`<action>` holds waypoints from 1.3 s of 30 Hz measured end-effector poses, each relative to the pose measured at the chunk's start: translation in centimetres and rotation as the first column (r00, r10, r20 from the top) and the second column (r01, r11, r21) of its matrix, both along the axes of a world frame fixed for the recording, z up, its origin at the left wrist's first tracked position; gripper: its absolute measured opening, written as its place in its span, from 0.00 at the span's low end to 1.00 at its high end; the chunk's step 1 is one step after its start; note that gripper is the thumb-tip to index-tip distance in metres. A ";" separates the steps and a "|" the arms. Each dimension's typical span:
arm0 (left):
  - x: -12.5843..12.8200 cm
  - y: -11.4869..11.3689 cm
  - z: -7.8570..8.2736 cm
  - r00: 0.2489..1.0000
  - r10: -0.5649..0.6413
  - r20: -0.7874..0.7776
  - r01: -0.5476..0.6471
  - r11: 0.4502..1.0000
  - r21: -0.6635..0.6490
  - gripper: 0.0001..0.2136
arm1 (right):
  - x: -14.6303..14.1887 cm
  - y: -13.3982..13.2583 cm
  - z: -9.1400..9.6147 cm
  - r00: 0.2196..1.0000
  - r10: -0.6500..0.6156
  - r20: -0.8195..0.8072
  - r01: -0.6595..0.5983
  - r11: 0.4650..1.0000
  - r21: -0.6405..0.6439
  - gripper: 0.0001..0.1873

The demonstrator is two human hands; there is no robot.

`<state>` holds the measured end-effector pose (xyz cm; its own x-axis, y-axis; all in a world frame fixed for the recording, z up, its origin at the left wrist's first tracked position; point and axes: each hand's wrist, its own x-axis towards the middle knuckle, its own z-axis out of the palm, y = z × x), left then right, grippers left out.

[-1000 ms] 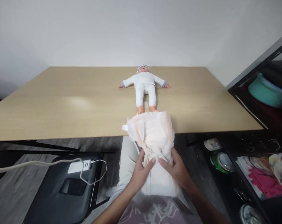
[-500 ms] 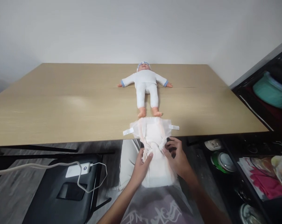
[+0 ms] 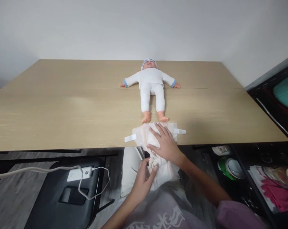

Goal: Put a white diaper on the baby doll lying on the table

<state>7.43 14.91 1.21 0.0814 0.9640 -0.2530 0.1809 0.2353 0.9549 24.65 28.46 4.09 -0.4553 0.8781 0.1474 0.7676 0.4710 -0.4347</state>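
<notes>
A white diaper (image 3: pixel 144 135) with two tape tabs lies half on the near edge of the wooden table (image 3: pixel 70 111), its lower part hanging over the edge toward my lap. My right hand (image 3: pixel 165 143) rests flat on it, fingers stretched out toward the doll's feet. My left hand (image 3: pixel 144 176) pinches the hanging lower part of the diaper below the table edge. A baby doll (image 3: pixel 150 86) in a white suit lies on its back farther along the table, arms spread, feet almost touching the diaper.
A black chair (image 3: pixel 67 194) at the lower left carries a white power bank (image 3: pixel 77 173) with a cable. Black shelving (image 3: pixel 272 127) on the right holds a teal bowl, round containers and pink cloth. A white wall stands behind the table.
The diaper went from held up to laid on the table edge. My right hand let go of its lower part and moved forward, flat onto the diaper. My left hand stayed low.
</notes>
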 end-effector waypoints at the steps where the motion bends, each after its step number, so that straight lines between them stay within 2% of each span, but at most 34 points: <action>1: -0.8 0.2 0.2 0.995 -0.051 -0.089 0.058 0.995 0.079 0.12 | 0.1 0.2 -0.1 1.000 0.007 0.009 -0.007 1.000 0.001 0.45; 3: -2.8 1.2 0.9 0.952 -0.160 -0.261 0.229 0.939 0.257 0.10 | 0.3 0.4 -0.3 1.000 0.014 0.016 -0.014 1.000 0.010 0.45; 5: -4.9 3.1 2.0 0.883 -0.196 -0.426 0.391 0.810 0.438 0.11 | 0.4 0.4 -0.3 1.000 0.013 0.028 -0.014 0.999 0.031 0.44; 8: -7.5 7.6 3.9 0.769 -0.089 -0.633 0.560 0.569 0.601 0.13 | 0.5 0.5 -0.5 0.998 0.011 0.061 -0.014 0.998 0.062 0.43; 10: -8.4 11.8 4.7 0.694 -0.023 -0.719 0.640 0.477 0.602 0.14 | 0.4 0.6 -0.7 0.997 0.008 0.078 -0.014 0.997 0.072 0.41; 11: -8.6 14.0 4.9 0.667 0.007 -0.745 0.658 0.464 0.593 0.16 | 0.3 0.6 -0.8 0.997 0.006 0.082 -0.012 0.997 0.075 0.40; 14: -8.2 20.9 5.0 0.624 0.084 -0.777 0.652 0.492 0.577 0.24 | 0.3 0.7 -1.0 0.997 -0.007 0.082 0.000 0.996 0.085 0.38; 16: -7.5 24.8 4.9 0.575 0.112 -0.810 0.681 0.484 0.550 0.31 | 0.3 0.8 -1.2 0.997 -0.014 0.079 0.007 0.996 0.089 0.37; 18: -6.6 27.6 5.0 0.481 0.100 -0.871 0.770 0.427 0.474 0.42 | 0.2 0.8 -1.3 0.997 -0.017 0.078 0.011 0.996 0.085 0.38; 21: -5.2 30.0 5.7 0.309 0.069 -0.948 0.899 0.303 0.315 0.53 | 0.2 0.7 -1.3 0.997 -0.018 0.076 0.012 0.997 0.075 0.38; 24: -3.7 31.4 6.4 0.220 0.046 -0.974 0.955 0.192 0.225 0.49 | 0.1 0.7 -1.2 0.998 -0.008 0.068 0.003 0.998 0.064 0.38; 26: -2.8 32.3 6.6 0.218 0.024 -0.976 0.968 0.123 0.220 0.41 | 0.3 0.7 -1.0 0.999 0.003 0.052 -0.006 0.999 0.045 0.39; 28: -2.1 33.2 6.7 0.240 0.007 -0.971 0.968 0.077 0.240 0.33 | 0.5 0.9 -0.7 0.999 0.024 0.039 -0.024 1.000 0.011 0.40; 32: -1.1 34.4 6.7 0.267 0.018 -0.963 0.961 0.064 0.268 0.15 | 1.4 1.5 0.0 0.996 0.081 0.045 -0.078 0.994 -0.072 0.42; 36: -0.7 35.0 7.6 0.276 -0.002 -0.961 0.960 0.036 0.276 0.15 | 1.9 2.5 0.2 0.993 0.110 0.051 -0.105 0.989 -0.101 0.41; 39: -0.8 35.6 9.8 0.386 -0.105 -0.917 0.922 0.054 0.382 0.16 | 2.0 3.7 0.1 0.992 0.112 0.057 -0.106 0.989 -0.107 0.40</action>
